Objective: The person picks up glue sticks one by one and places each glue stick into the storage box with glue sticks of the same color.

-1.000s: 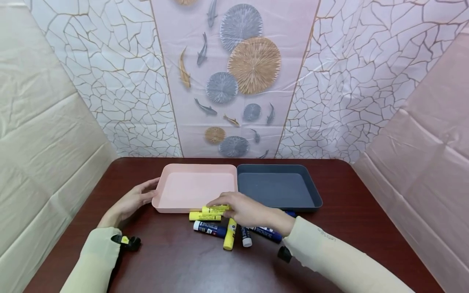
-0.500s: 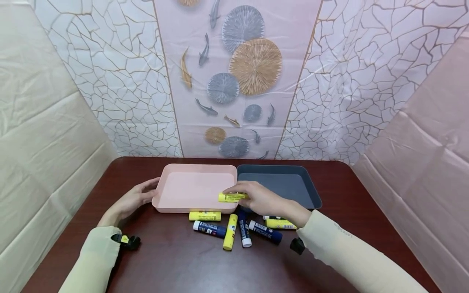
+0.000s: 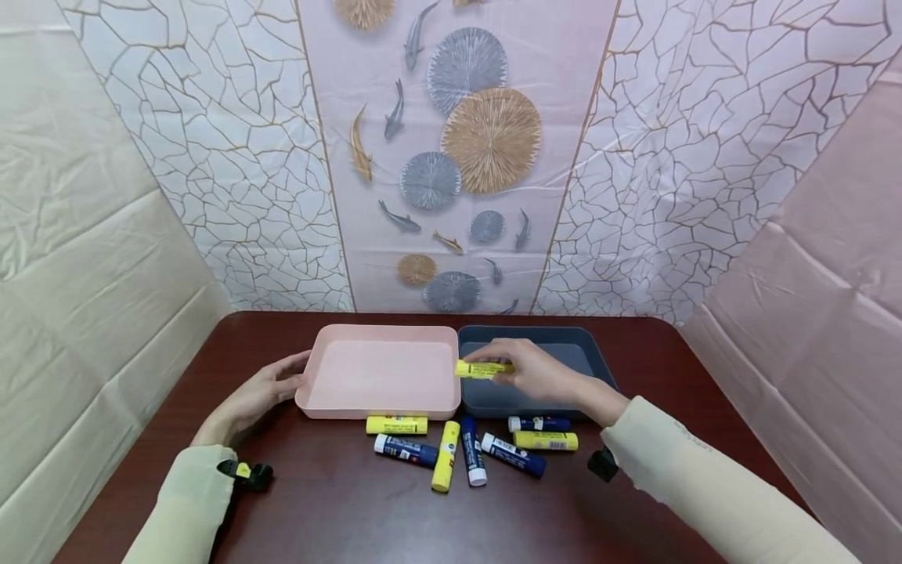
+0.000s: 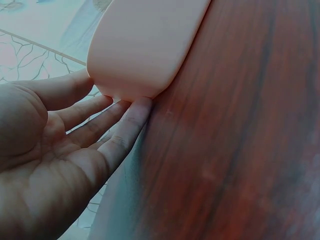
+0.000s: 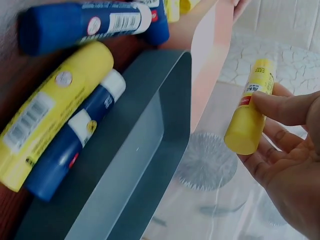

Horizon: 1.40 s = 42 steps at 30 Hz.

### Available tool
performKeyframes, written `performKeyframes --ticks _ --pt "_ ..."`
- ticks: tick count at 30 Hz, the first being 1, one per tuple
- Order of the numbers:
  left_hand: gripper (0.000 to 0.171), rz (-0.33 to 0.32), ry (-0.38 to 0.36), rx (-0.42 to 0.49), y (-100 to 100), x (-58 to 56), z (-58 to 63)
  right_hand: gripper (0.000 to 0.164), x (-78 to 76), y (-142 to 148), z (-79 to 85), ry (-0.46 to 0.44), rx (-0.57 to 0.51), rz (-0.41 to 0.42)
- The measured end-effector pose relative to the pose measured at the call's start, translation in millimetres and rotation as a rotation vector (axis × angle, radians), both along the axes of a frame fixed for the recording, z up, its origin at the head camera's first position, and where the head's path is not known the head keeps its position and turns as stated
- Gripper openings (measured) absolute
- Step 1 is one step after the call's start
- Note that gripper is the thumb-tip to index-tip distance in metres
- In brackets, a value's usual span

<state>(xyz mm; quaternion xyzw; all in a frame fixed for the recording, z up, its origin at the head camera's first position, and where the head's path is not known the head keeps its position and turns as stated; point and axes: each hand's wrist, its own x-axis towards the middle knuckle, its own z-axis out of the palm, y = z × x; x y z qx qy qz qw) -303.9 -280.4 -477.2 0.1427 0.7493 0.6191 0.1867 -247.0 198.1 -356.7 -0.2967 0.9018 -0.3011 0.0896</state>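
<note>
My right hand [image 3: 535, 370] pinches a yellow glue stick [image 3: 481, 369] between thumb and fingers, above the left part of the dark blue-grey tray [image 3: 574, 357]. In the right wrist view the yellow glue stick [image 5: 250, 112] tilts in the fingertips, apart from the tray wall. On the other side, my left hand [image 3: 257, 395] touches the left end of the pink tray [image 3: 380, 376]. The left wrist view has its fingertips resting against that tray's outer wall [image 4: 135, 55], fingers fairly straight. Both trays stand side by side and hold nothing visible.
In front of the trays lie several glue sticks: a yellow one [image 3: 397, 424], a blue one with a white cap [image 3: 406, 451], another yellow one [image 3: 445, 457], and more at the right, such as a blue one [image 3: 513, 455]. The brown table [image 3: 338, 509] bears everything.
My right hand has lifted the yellow glue stick from the row before the pink tray and carried it right, over the dark tray. The left hand stays at the pink tray.
</note>
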Motion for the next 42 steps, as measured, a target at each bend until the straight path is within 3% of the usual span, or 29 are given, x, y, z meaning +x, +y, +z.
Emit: performKeyframes --ticks 16,30,42 --pt "0.066 -0.008 -0.006 0.019 2 -1.5 -2.7 0.049 -29.1 32 0.2 0.03 0.015 -0.026" --pt "0.069 -0.005 0.002 0.003 2 -4.2 1.5 0.054 -58.9 47 1.0 0.092 0.174 -0.067" --pt "0.067 0.023 -0.024 0.004 1 -1.4 -2.8 0.054 -80.7 45 -17.1 0.117 0.257 -0.061"
